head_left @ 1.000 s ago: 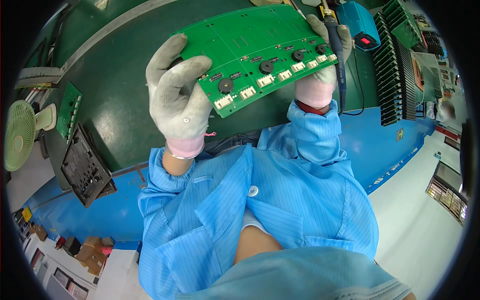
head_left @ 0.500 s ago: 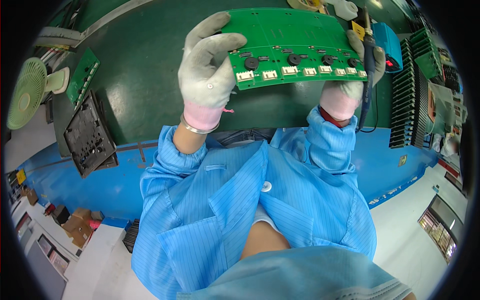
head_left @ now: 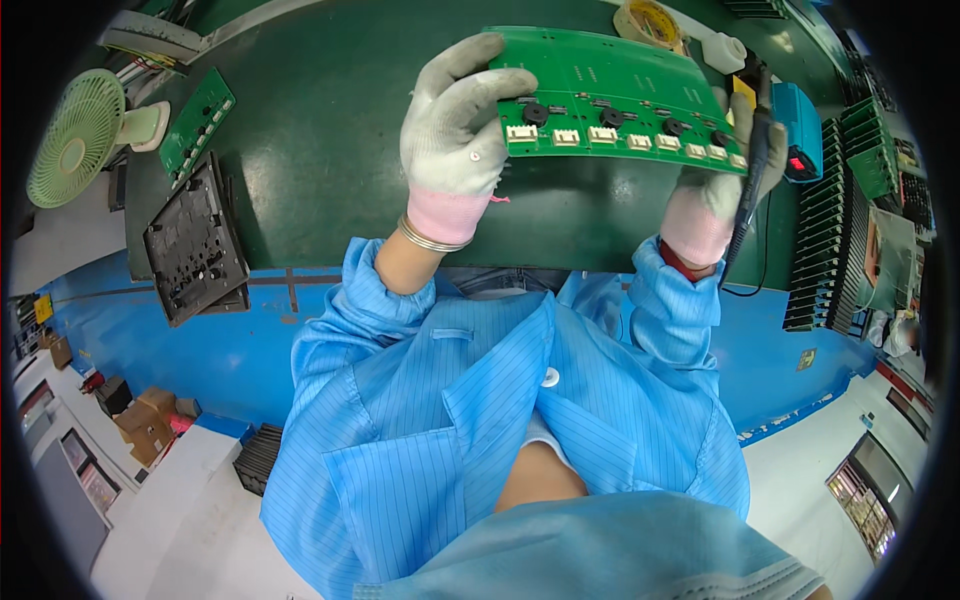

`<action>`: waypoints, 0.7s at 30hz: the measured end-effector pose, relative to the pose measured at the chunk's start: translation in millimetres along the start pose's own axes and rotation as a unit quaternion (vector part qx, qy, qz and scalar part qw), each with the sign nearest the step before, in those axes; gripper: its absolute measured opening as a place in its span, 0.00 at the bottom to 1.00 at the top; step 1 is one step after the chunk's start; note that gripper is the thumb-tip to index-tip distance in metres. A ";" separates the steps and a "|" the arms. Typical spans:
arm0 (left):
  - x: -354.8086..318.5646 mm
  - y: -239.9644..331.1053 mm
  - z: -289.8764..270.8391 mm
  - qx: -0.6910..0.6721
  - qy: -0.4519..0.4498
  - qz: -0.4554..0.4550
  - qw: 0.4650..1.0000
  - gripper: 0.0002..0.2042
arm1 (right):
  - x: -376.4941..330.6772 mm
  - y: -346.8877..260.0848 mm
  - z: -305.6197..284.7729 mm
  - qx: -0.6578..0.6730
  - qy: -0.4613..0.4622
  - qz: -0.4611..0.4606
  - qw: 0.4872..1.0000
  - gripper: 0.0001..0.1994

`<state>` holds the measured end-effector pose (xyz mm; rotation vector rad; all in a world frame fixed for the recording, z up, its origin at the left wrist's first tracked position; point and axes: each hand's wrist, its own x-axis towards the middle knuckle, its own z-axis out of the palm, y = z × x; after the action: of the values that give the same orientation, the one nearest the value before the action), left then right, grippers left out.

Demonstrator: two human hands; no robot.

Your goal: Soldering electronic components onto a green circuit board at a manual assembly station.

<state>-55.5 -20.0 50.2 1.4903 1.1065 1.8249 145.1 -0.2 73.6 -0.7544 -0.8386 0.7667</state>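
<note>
A worker in a blue coat holds a green circuit board (head_left: 610, 95) above a dark green bench mat (head_left: 330, 150), near the top centre of the frame. The gloved left hand (head_left: 455, 135) is closed on the board's left end, fingers curled over its edge. The gloved right hand (head_left: 715, 190) props the board's right end from beneath while also gripping a black soldering iron (head_left: 750, 165), its cord trailing down past the wrist. The board tilts slightly down toward the right, its row of white connectors (head_left: 620, 137) and black round parts facing the camera.

By the look of it, this is an inspection step: the board is up off the mat, and the iron is in hand but not at any joint. Whatever comes next calls for a steady two-handed grip, since the right hand's hold is shared with the iron.

Open mat lies below and left of the board, reaching to the blue bench edge (head_left: 290, 275). The right side is tight: a blue iron station (head_left: 800, 130) sits just beside the right hand, with racks of green boards (head_left: 830, 250) standing beyond it. A tape roll (head_left: 650, 22) lies behind the board at the top. At left, well apart, rest a second green board (head_left: 195, 120), a black fixture (head_left: 195, 245) at the mat's edge, and a green fan (head_left: 75, 150).
</note>
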 end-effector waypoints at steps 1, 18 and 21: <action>1.2 1.9 -0.5 -0.002 -0.002 0.009 1.000 0.15 | -3.7 -7.0 1.5 -0.040 -0.033 0.035 0.998 0.23; -23.7 -9.4 26.6 0.314 -0.290 0.073 0.901 0.23 | 112.2 -136.9 -136.0 -0.211 0.027 -0.336 0.917 0.20; -38.2 -20.7 2.1 0.351 -0.312 -0.003 0.883 0.22 | 141.6 -173.3 -151.8 -0.360 0.040 -0.434 0.825 0.16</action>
<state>-45.8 -39.6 12.6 2.2443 1.4684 0.7955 386.0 -12.2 195.9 -0.9255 -1.2713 -0.4442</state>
